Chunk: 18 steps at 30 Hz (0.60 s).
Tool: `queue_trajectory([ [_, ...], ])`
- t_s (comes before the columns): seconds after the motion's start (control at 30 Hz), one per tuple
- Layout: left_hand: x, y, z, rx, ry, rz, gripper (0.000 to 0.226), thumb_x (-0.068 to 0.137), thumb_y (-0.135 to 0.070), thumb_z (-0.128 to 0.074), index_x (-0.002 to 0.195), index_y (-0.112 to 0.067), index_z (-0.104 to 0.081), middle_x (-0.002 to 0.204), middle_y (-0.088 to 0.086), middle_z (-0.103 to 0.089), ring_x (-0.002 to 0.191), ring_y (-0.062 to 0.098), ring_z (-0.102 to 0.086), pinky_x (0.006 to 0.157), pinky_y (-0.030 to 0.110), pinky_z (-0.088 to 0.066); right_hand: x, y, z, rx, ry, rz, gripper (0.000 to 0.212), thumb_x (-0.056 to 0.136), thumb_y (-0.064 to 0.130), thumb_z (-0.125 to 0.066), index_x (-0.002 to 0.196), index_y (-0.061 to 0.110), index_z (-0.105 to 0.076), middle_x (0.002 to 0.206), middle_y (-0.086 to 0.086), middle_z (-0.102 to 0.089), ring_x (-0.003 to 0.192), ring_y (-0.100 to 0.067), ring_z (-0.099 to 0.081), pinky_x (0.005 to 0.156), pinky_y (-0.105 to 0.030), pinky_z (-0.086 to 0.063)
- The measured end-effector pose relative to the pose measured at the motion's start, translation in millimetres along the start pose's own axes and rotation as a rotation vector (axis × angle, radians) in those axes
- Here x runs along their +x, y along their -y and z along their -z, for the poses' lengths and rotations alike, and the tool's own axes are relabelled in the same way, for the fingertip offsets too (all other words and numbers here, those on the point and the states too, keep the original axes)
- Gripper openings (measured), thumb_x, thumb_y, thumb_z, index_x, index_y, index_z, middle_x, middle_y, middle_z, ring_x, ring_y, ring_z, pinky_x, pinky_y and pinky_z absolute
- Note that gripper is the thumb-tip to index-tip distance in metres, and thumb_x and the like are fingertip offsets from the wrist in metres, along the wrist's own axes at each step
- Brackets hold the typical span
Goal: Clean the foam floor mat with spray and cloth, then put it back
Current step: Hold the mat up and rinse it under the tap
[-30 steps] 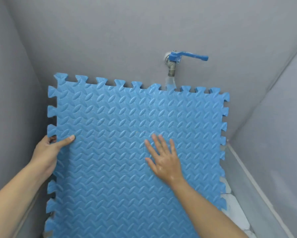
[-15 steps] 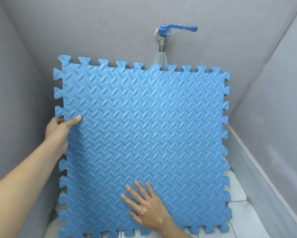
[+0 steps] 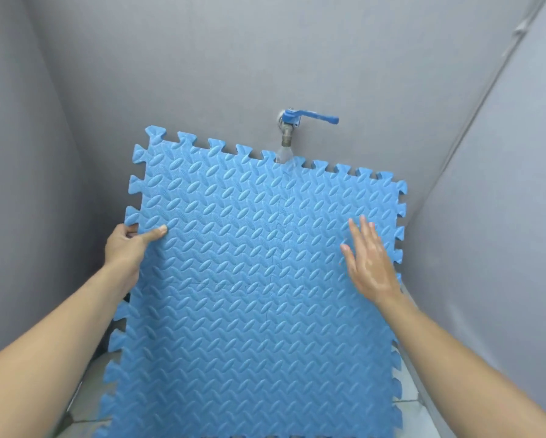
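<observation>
The blue foam floor mat [image 3: 252, 279], made of interlocked puzzle tiles with a leaf pattern, stands upright against the grey back wall. Water from the tap [image 3: 289, 128] runs onto its top edge. My left hand [image 3: 129, 245] grips the mat's left edge, thumb on the front and fingers behind. My right hand [image 3: 371, 263] is wet and lies flat with straight fingers on the mat's right side. No spray bottle or cloth is in view.
The tap has a blue lever handle [image 3: 316, 116] pointing right. Grey walls [image 3: 486, 248] close in on the left, back and right. White floor tiles [image 3: 407, 393] show beside the mat's lower corners.
My right hand has slid from the mat's lower middle up to its right side. The mat now tilts slightly, its top left corner higher. My left hand keeps its grip.
</observation>
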<state>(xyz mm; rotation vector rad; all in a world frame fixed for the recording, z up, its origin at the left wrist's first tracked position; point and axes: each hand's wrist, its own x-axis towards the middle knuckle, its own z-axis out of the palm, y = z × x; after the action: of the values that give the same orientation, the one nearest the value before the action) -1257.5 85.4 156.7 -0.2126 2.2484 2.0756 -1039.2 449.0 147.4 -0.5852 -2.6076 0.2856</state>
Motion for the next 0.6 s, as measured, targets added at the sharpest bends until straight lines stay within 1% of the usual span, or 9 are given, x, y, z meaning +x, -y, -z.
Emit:
queue_trajectory([
  [0.1, 1, 0, 6, 0.004, -0.012, 0.000, 0.071, 0.071, -0.035, -0.082, 0.129, -0.011, -0.049, 0.126, 0.002, -0.051, 0.120, 0.022, -0.049, 0.100, 0.040, -0.041, 50, 68, 46, 0.316, -0.285, -0.073, 0.057, 0.103, 0.036, -0.034, 0.155, 0.019, -0.018, 0.165, -0.002, -0.008, 0.151, -0.014, -0.006, 0.122, -0.036, -0.014],
  [0.17, 0, 1, 5, 0.018, -0.017, 0.008, 0.072, 0.072, -0.035, -0.081, 0.132, -0.011, -0.047, 0.132, 0.003, -0.050, 0.123, 0.023, -0.047, 0.098, 0.039, -0.039, 78, 103, 74, 0.359, -0.412, -0.005, 0.056, 0.103, 0.033, -0.036, 0.154, 0.015, -0.021, 0.164, -0.005, -0.013, 0.151, -0.016, -0.012, 0.121, -0.033, -0.015],
  [0.2, 0, 1, 6, 0.021, -0.013, 0.010, 0.073, 0.073, -0.035, -0.081, 0.132, -0.011, -0.047, 0.133, 0.003, -0.049, 0.123, 0.023, -0.047, 0.098, 0.039, -0.039, 93, 118, 86, 0.341, -0.431, 0.054, 0.057, 0.103, 0.032, -0.036, 0.154, 0.013, -0.021, 0.163, -0.007, -0.015, 0.151, -0.018, -0.013, 0.122, -0.033, -0.015],
  [0.27, 0, 0, 6, 0.026, -0.004, 0.016, 0.073, 0.073, -0.035, -0.081, 0.133, -0.011, -0.046, 0.134, 0.005, -0.049, 0.124, 0.024, -0.046, 0.095, 0.038, -0.038, 121, 140, 104, 0.253, -0.378, 0.139, 0.058, 0.103, 0.031, -0.036, 0.154, 0.009, -0.019, 0.163, -0.009, -0.016, 0.151, -0.021, -0.011, 0.123, -0.036, -0.010],
  [0.33, 1, 0, 6, 0.025, 0.005, 0.022, 0.074, 0.073, -0.035, -0.081, 0.134, -0.011, -0.046, 0.136, 0.006, -0.049, 0.125, 0.026, -0.046, 0.092, 0.037, -0.038, 144, 152, 113, 0.157, -0.227, 0.148, 0.059, 0.104, 0.034, -0.033, 0.155, 0.011, -0.015, 0.163, -0.008, -0.016, 0.151, -0.020, -0.009, 0.123, -0.035, -0.006],
  [0.4, 3, 0, 6, 0.021, 0.013, 0.028, 0.075, 0.072, -0.035, -0.081, 0.134, -0.011, -0.046, 0.136, 0.006, -0.049, 0.125, 0.026, -0.047, 0.092, 0.037, -0.038, 159, 158, 114, 0.120, -0.054, 0.091, 0.058, 0.104, 0.039, -0.029, 0.154, 0.013, -0.017, 0.162, -0.007, -0.021, 0.151, -0.020, -0.011, 0.120, -0.036, -0.011],
  [0.43, 4, 1, 5, 0.019, 0.014, 0.030, 0.075, 0.072, -0.035, -0.081, 0.133, -0.011, -0.046, 0.136, 0.007, -0.049, 0.124, 0.026, -0.047, 0.092, 0.037, -0.038, 163, 159, 112, 0.093, -0.012, 0.067, 0.056, 0.104, 0.042, -0.027, 0.152, 0.012, -0.024, 0.158, -0.009, -0.028, 0.148, -0.023, -0.016, 0.117, -0.038, -0.017],
  [0.5, 5, 0, 4, 0.008, 0.015, 0.033, 0.074, 0.072, -0.035, -0.081, 0.132, -0.010, -0.046, 0.135, 0.007, -0.049, 0.124, 0.026, -0.047, 0.092, 0.038, -0.038, 169, 162, 108, -0.007, -0.031, 0.055, 0.052, 0.103, 0.045, -0.026, 0.139, 0.010, -0.042, 0.144, -0.014, -0.044, 0.136, -0.030, -0.030, 0.109, -0.041, -0.027],
  [0.6, 6, -2, 2, 0.006, 0.019, 0.033, 0.071, 0.073, -0.033, -0.081, 0.131, -0.010, -0.047, 0.134, 0.006, -0.050, 0.122, 0.025, -0.047, 0.090, 0.036, -0.038, 178, 165, 100, -0.071, -0.118, 0.023, 0.055, 0.102, 0.050, -0.026, 0.126, 0.007, -0.051, 0.130, -0.017, -0.053, 0.123, -0.034, -0.038, 0.104, -0.039, -0.028],
])
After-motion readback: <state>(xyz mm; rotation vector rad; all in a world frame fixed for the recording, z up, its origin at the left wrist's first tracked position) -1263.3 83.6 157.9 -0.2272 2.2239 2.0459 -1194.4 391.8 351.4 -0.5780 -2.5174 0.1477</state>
